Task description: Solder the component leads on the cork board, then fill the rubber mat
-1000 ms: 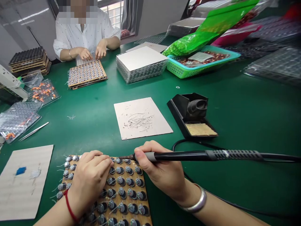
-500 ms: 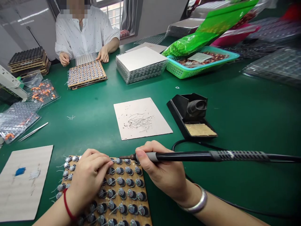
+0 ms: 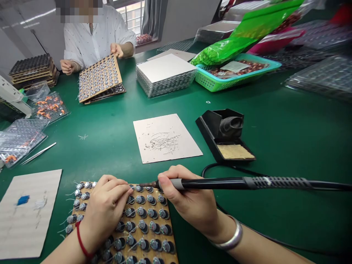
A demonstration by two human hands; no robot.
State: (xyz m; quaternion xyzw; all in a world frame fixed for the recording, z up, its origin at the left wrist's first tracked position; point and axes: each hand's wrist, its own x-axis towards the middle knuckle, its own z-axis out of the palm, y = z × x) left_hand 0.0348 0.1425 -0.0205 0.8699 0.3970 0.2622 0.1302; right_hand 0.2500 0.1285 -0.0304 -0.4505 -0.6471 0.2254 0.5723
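Observation:
A wooden board (image 3: 147,234) with rows of small round metal parts and thin wires lies at the bottom centre. My left hand (image 3: 108,209) is over its upper left part, thumb and fingers pinched near the top row; what they hold is too small to make out. My right hand (image 3: 189,205) grips a black soldering iron (image 3: 217,183) close to its grey collar. The iron points left, its tip at the board's top row, just beside my left fingertips.
A soldering stand (image 3: 225,135) with a yellow sponge is ahead on the right. Wire bits lie on a square card (image 3: 167,146). Another card (image 3: 30,216) and tweezers (image 3: 39,153) are left. Across the table, a person (image 3: 96,40) handles a similar board (image 3: 100,79) near stacked trays (image 3: 165,79).
Across the table, the person has lifted and tilted the far board's back edge. My hands and the soldering iron have hardly moved.

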